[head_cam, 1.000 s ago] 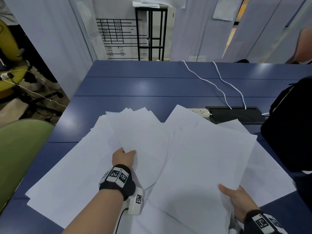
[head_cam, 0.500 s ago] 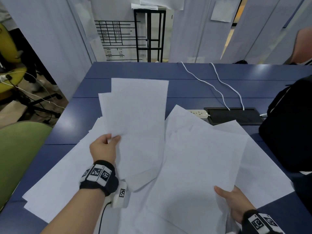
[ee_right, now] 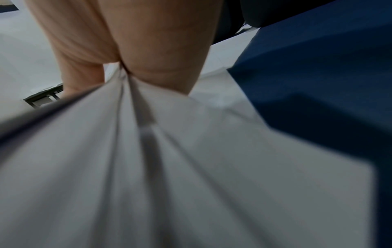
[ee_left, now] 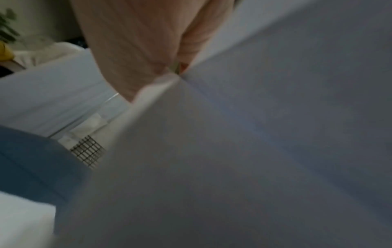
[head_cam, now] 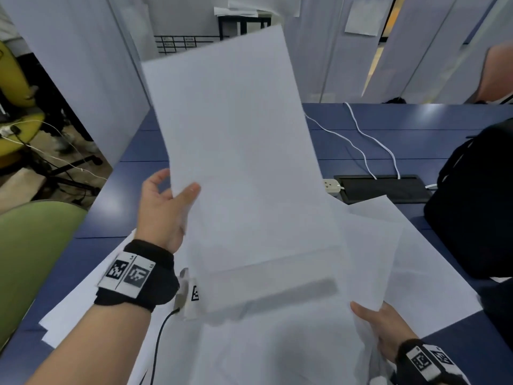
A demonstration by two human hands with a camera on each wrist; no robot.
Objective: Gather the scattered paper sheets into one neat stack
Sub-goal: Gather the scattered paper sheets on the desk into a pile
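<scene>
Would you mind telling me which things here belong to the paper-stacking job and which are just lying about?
Part of the job:
raised sheets in the left hand
sheets pinched by the right hand
loose sheets on the table

Just lying about:
power strip
white cables
black bag
green chair

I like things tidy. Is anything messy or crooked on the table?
Yes. The sheets on the table lie fanned out at different angles, not stacked. The left hand holds a sheet up, tilted. The right hand pinches several sheets, bunched into creases at its grip.
</scene>
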